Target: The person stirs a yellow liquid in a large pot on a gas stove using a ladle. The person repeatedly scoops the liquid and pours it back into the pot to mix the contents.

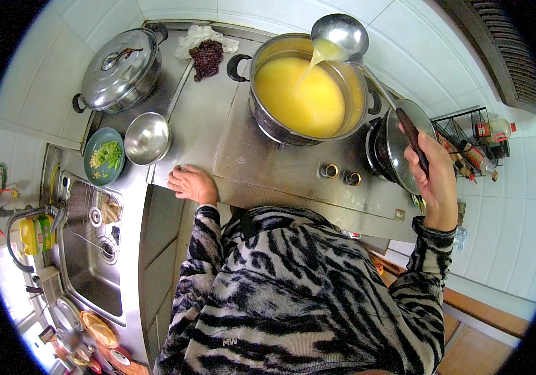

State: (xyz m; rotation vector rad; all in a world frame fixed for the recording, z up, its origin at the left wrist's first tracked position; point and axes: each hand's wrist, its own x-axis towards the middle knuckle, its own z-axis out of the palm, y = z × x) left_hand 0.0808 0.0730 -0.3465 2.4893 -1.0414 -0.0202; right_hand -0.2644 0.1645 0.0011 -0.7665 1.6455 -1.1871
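My right hand (432,176) grips the dark handle of a metal ladle (343,35). The ladle's bowl is tipped above a large two-handled pot (361,101). A stream of yellow liquid (300,98) runs from it back into the yellow contents below. My left hand (194,184) rests on the front edge of the steel counter, fingers spread, holding nothing. Near it stand a small steel bowl (147,139), with nothing seen inside, and a green plate (95,177) of chopped green vegetable (111,154) and minced pale bits.
A lidded steel pot (118,70) stands at the back left, beside cloths (207,58). Right of the big pot sits a glass-lidded pan (396,150). Two stove knobs (340,174) project in front. A wall rack (464,140) holds bottles; the sink (89,276) lies left.
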